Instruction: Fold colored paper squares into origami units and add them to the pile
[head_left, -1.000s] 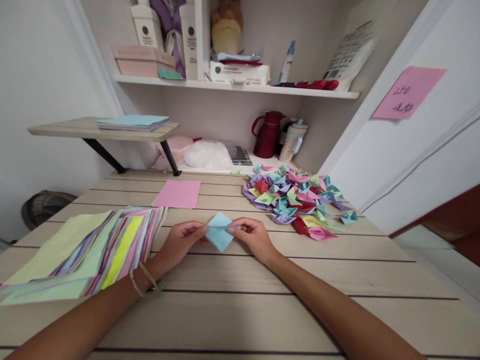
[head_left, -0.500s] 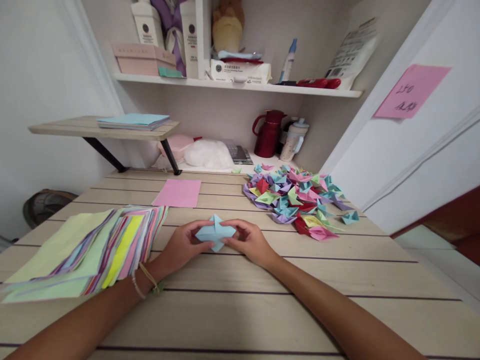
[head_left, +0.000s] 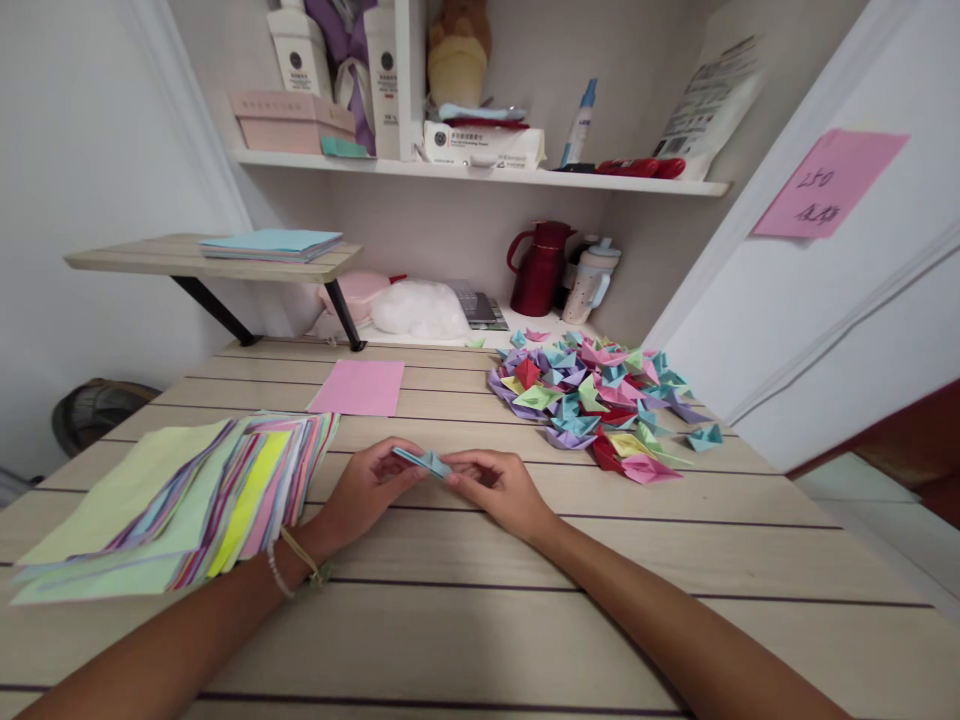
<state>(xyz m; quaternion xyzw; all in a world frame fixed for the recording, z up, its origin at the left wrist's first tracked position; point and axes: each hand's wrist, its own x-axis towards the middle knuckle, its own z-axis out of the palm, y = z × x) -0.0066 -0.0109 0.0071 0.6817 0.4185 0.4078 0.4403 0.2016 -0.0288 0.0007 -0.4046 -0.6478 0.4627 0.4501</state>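
Between my two hands, just over the table, is a piece of folded light-blue paper (head_left: 427,460), seen nearly edge-on as a narrow layered strip. My left hand (head_left: 373,486) pinches its left end between thumb and fingers. At the other end, my right hand (head_left: 496,487) grips it the same way, thumb in front and fingers behind. A pink paper square (head_left: 358,388) lies flat beyond my left hand. To the left of that hand is a fanned stack of coloured paper sheets (head_left: 180,500).
A heap of small folded paper boats (head_left: 592,390) covers the table's back right. At the back left stands a small raised shelf (head_left: 135,255) carrying blue paper sheets (head_left: 271,243). Behind the boats are a red jug (head_left: 538,270) and a pale bottle (head_left: 591,283).
The light-blue paper was spread in a four-pointed shape facing me; now it is folded flatter and turned edge-on. Both hands still hold it at nearly the same spot.
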